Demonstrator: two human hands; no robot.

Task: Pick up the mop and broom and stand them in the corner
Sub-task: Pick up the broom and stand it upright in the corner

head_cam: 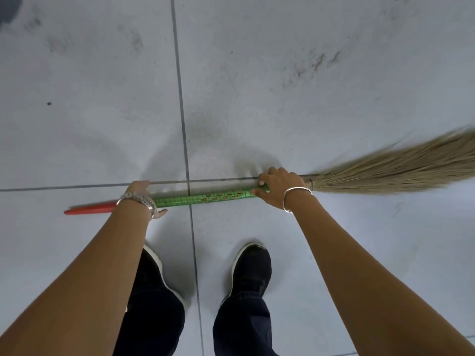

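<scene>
Broom [205, 197] held level, low over tiled floor [282, 86], left hand [144, 195] gripping handle near red end, right hand [276, 187] gripping near straw bristles, bristles right, shoes near.

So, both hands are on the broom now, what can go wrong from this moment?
1. The long straw bristles stick out far past the right hand and look blurred; they could drag dirt across the grey tiled floor.
2. The left hand sits near the red tip of the green patterned handle; its hold cannot be judged, so that end may slip when lifted.
3. No mop or corner is visible.
</scene>
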